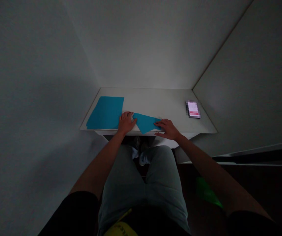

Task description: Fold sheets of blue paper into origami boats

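Observation:
A folded sheet of blue paper (144, 123) lies near the front edge of a white table, its lower corner pointing toward me. My left hand (127, 122) rests at the paper's left end, fingers laid on the tabletop and thumb apart. On the paper's right end, the fingers of my right hand (168, 129) are stretched out and press down, covering that tip; the thumb is spread off toward the table edge. Left of my left hand, larger flat blue paper (106, 113) lies close beside it.
A phone (193, 109) with a lit, blurred screen lies on the right of the white table (155, 98). Walls enclose the table at the back, left and right. Something green (207, 190) is on the dark floor at lower right.

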Demonstrator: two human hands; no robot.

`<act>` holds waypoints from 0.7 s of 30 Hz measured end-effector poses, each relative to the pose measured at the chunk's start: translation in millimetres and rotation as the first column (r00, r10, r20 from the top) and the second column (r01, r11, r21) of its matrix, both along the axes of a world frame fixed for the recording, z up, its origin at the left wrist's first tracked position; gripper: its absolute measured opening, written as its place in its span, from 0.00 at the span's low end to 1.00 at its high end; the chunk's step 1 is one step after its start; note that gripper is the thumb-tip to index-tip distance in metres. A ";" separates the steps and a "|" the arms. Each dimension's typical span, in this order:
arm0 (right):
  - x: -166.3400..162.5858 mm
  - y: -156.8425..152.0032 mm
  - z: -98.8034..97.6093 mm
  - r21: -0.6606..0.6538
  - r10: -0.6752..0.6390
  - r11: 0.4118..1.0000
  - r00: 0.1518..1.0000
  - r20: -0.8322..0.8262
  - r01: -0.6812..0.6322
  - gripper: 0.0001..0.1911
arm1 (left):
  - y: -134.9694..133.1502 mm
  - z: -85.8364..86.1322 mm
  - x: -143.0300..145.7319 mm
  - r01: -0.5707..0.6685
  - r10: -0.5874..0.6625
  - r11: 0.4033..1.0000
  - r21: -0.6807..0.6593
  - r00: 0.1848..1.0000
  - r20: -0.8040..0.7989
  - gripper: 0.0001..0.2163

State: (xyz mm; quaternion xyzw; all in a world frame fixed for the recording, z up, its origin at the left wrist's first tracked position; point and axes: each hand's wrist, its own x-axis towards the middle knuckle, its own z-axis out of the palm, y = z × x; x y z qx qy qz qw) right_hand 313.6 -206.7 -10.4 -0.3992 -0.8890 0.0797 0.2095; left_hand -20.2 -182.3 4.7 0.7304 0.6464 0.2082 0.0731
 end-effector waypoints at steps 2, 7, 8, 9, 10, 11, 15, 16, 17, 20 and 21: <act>5.9 -4.9 0.4 -0.014 0.041 0.999 0.999 -0.013 -0.041 0.30 | 0.8 -1.2 -0.5 0.003 -0.003 1.000 0.001 1.000 0.003 0.23; 7.9 -3.0 1.9 -0.116 0.053 0.991 0.996 -0.065 -0.060 0.21 | 1.3 -3.4 -2.2 0.036 -0.037 0.999 0.023 0.998 0.054 0.23; 6.7 -0.8 1.6 -0.139 0.033 0.989 0.996 -0.080 -0.044 0.21 | 1.1 -3.2 -2.3 0.043 -0.045 0.999 0.027 0.997 0.063 0.23; 5.5 1.9 1.1 -0.156 0.008 0.987 0.996 -0.092 -0.022 0.21 | 0.8 -2.9 -2.3 0.049 -0.051 0.998 0.029 0.996 0.068 0.23; 4.5 5.3 0.4 -0.170 -0.018 0.986 0.995 -0.096 0.002 0.21 | 0.5 -2.4 -2.4 0.054 -0.056 0.998 0.028 0.996 0.069 0.24; 4.0 9.2 -0.3 -0.178 -0.044 0.984 0.995 -0.093 0.027 0.20 | 0.1 -1.8 -2.5 0.059 -0.061 0.998 0.025 0.996 0.068 0.24; 10.1 30.7 -0.9 -0.174 -0.164 0.972 0.986 -0.005 0.160 0.23 | -0.9 -1.0 -6.0 0.128 -0.127 0.992 -0.017 0.991 0.036 0.28; 13.5 36.7 -0.2 -0.172 -0.189 0.966 0.982 0.029 0.191 0.26 | -1.0 -1.4 -7.6 0.157 -0.156 0.987 -0.028 0.987 0.027 0.29; 17.1 42.6 0.9 -0.174 -0.204 0.962 0.977 0.062 0.212 0.29 | -0.9 -1.9 -9.1 0.184 -0.183 0.982 -0.035 0.983 0.022 0.30; 26.5 55.8 5.1 -0.205 -0.201 0.953 0.972 0.121 0.222 0.32 | -0.9 -3.2 -12.6 0.227 -0.226 0.973 -0.037 0.974 0.030 0.32; 28.4 58.3 6.5 -0.218 -0.191 0.952 0.974 0.124 0.214 0.31 | -0.9 -3.2 -13.1 0.233 -0.232 0.972 -0.034 0.972 0.036 0.31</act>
